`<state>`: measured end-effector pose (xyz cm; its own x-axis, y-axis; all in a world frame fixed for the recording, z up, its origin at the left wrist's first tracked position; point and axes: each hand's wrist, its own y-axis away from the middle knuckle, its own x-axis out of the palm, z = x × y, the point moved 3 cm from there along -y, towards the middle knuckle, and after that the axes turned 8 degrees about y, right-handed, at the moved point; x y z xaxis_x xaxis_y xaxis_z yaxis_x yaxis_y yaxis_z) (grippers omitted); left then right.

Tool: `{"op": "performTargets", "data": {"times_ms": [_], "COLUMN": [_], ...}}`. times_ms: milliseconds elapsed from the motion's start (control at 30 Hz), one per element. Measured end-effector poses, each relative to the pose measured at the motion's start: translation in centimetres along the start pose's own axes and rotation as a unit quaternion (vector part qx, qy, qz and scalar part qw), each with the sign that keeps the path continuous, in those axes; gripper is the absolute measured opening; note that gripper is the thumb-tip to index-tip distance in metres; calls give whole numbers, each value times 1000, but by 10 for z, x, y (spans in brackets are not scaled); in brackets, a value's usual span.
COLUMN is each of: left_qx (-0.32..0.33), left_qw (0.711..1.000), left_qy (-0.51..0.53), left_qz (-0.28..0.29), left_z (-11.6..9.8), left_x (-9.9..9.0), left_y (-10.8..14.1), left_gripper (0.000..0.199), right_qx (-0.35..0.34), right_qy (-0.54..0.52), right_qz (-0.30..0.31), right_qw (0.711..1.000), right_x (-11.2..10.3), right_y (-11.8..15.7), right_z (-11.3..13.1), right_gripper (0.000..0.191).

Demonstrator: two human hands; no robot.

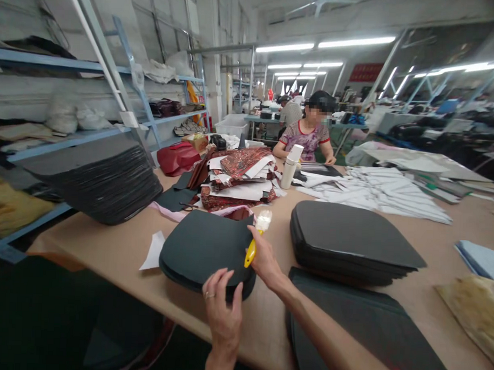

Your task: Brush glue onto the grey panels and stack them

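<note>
My right hand [263, 259] is closed around a yellow-handled brush [250, 253] with pale bristles pointing up and away from me. It is at the right edge of a stack of dark, rounded sheets [204, 243] on the table. At the near edge of that stack is my left hand [223, 305], fingers apart and slightly bent, a ring on one of them. Its fingertips overlap the top sheet; whether they press on it I cannot tell. A piece of white paper [152, 252] lies left of the stack.
To the right stand another dark stack [350, 234] and large dark sheets [363, 324]. Behind are patterned red pieces [243, 177], a white bottle [290, 167] and white strips [380, 189]. A tall black stack [105, 183] rises at left. A co-worker [304, 136] sits across the table [118, 277].
</note>
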<state>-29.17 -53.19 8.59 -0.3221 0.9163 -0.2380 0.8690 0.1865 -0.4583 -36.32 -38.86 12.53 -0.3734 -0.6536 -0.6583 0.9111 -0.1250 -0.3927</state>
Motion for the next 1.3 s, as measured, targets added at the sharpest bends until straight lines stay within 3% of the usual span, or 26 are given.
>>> {"op": "performTargets", "data": {"times_ms": [67, 133, 167, 200, 233, 333, 400, 500, 633, 733, 800, 967, 1167, 1300], "left_qx": [-147, -309, -363, -399, -417, -473, -514, -498, -395, -381, -378, -353, -313, -288], "left_qw": [983, 911, 869, 835, 818, 793, 787, 819, 879, 879, 878, 887, 894, 899], "left_qy": [100, 236, 297, 348, 383, 380, 330, 286, 194, 131, 105, 16, -61, -94], "left_qz": [46, 138, 156, 148, 104, -53, -81, 11, 185, 253, 274, 297, 314, 318], "left_z": [7, 11, 10, 8, 7, 3, -2, -15, -27, -22, -19, -21, -34, -29], "left_x": [-4, -1, 0, 0, -1, -8, -5, 19, 76, 112, 125, 128, 118, 111], "left_y": [21, 38, 42, 42, 38, 25, 24, 33, 59, 80, 90, 100, 102, 105], "left_gripper": [45, 64, 70, 73, 70, 51, 45, 48, 50, 41, 37, 36, 32, 27], "right_qx": [-18, -25, -21, -17, -14, 21, 77, 142, 199, 282, 325, 346, 352, 363], "right_qy": [-22, -42, -48, -50, -50, -32, -6, 55, 139, 156, 153, 127, 93, 84], "right_qz": [10, 29, 41, 53, 61, 94, 118, 113, 34, -16, -31, -34, -32, -23], "right_qw": [1000, 998, 998, 997, 997, 995, 990, 982, 969, 947, 933, 929, 931, 928], "right_x": [-23, -54, -70, -88, -105, -154, -181, -215, -243, -249, -249, -251, -258, -258], "right_y": [5, 10, 14, 19, 26, 58, 87, 136, 198, 237, 255, 270, 274, 280], "right_z": [10, 18, 19, 18, 15, -7, -34, -86, -160, -207, -228, -248, -252, -254], "right_gripper": [59, 61, 61, 60, 59, 54, 53, 52, 49, 50, 50, 49, 48, 48]}}
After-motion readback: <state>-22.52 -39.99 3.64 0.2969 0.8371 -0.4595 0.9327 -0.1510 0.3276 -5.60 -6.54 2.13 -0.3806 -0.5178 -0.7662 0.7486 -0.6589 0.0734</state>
